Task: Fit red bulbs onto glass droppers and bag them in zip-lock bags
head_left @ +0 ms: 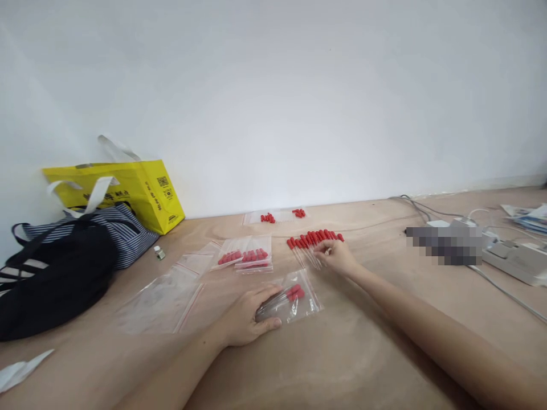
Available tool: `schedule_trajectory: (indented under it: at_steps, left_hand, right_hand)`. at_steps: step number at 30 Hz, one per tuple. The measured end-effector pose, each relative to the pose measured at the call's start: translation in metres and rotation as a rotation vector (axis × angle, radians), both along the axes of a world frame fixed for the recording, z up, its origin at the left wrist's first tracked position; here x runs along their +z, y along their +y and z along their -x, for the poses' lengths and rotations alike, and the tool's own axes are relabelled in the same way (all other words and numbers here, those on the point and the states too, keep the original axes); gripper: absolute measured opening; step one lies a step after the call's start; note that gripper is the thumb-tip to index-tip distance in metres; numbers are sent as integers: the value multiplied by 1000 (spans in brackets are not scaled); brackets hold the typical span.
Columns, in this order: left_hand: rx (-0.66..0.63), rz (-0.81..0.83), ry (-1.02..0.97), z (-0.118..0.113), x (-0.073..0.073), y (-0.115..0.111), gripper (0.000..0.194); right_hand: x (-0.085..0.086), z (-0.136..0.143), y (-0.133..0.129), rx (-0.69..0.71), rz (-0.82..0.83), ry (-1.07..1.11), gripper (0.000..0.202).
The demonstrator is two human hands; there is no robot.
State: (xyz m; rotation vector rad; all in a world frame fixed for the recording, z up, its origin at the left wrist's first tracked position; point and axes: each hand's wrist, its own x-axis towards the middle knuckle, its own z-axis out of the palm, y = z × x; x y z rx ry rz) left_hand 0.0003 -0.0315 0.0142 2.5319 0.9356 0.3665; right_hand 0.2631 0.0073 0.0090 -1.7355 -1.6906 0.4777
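Note:
My left hand (248,316) is closed on the left end of a clear zip bag (310,304), thumb below and fingers above. Inside that bag lie several droppers with red bulbs (296,292). Beyond it, a row of red-bulbed droppers (316,237) is spread on the wooden table, bulbs pointing away. My right hand (335,256) is at the right part of this row, thumb and forefinger pinched near the clear stems; whether a stem is between them is too small to tell. Filled bags of red-bulbed droppers (254,256) lie left of the row.
Flat clear bags (158,302) are on the table (273,376) at the left. Behind stand a yellow bag (158,196), a striped bag (128,233), a black bag (64,279) and a small bottle (159,253). More red pieces (268,218) lie near the wall; a power strip (517,261) and cables are right.

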Motion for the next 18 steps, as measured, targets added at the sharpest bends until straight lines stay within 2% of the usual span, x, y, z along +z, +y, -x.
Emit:
schedule_trajectory:
  at_steps: [4,9,14,18]
  left_hand:
    - [-2,-3,9,0,-1,0,53]
    - [-4,3,-6,0,-1,0,52]
    - [-21,-10,-2,0,1,-1,52]
    - [-29,-10,-15,0,1,-1,51]
  right_hand:
    - [10,10,28,-140,15,-122,12]
    - [8,34,41,-239,98,-212,24]
    - [14,42,41,-228,110,-221,33]
    - [23,28,25,-147,38,-172,51]
